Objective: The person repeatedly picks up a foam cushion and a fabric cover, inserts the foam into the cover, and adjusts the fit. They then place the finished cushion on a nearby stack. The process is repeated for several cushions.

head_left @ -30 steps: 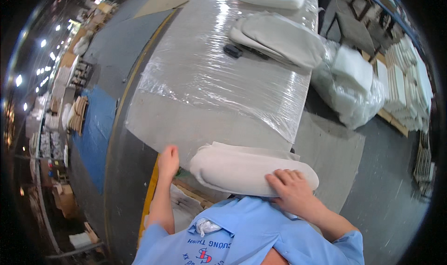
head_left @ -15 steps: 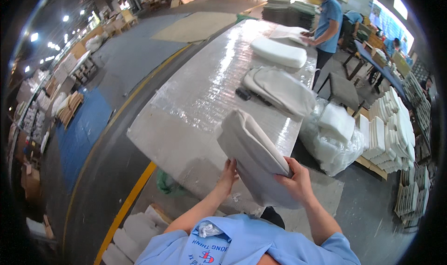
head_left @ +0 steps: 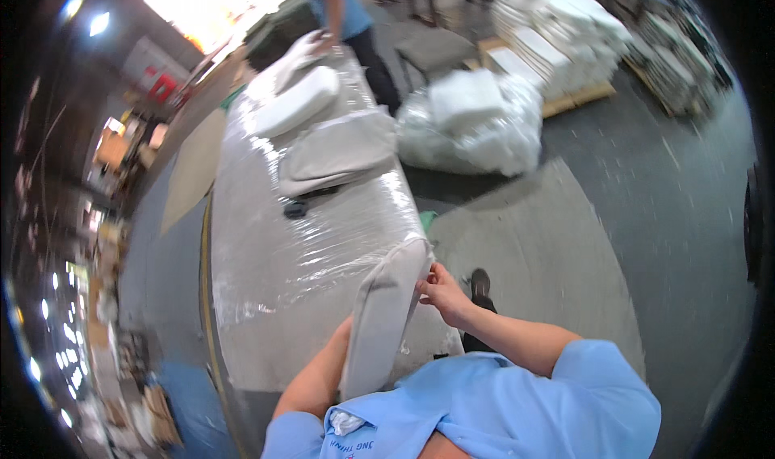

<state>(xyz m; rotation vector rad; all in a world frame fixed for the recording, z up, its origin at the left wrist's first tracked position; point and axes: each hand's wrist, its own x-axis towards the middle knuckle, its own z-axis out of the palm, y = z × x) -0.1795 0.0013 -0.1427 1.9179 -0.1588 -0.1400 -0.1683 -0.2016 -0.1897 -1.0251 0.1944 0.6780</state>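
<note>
A light grey fabric-covered cushion [head_left: 385,310] is tilted up on edge in front of me, over the near end of the table [head_left: 266,342]. At its right edge, the bent fingers of my right hand [head_left: 440,291] pinch the cover. My left hand [head_left: 344,334] reaches to the cushion's left side; its fingers are hidden behind the cushion. Farther along the plastic-covered tabletop lie a grey cushion cover [head_left: 339,152], a white foam pad [head_left: 299,102] and a small black object [head_left: 295,209].
A plastic bag of white foam pads [head_left: 472,128] sits on the floor right of the table. Beyond it are a grey stool [head_left: 436,51] and stacked white pads [head_left: 557,35]. A co-worker in a blue shirt [head_left: 343,11] stands at the table's far end, one hand on pale material.
My view has swung to the right. The cushion is turned more upright, and my right hand has moved up along its edge. My left hand's fingers have become hidden behind it.
</note>
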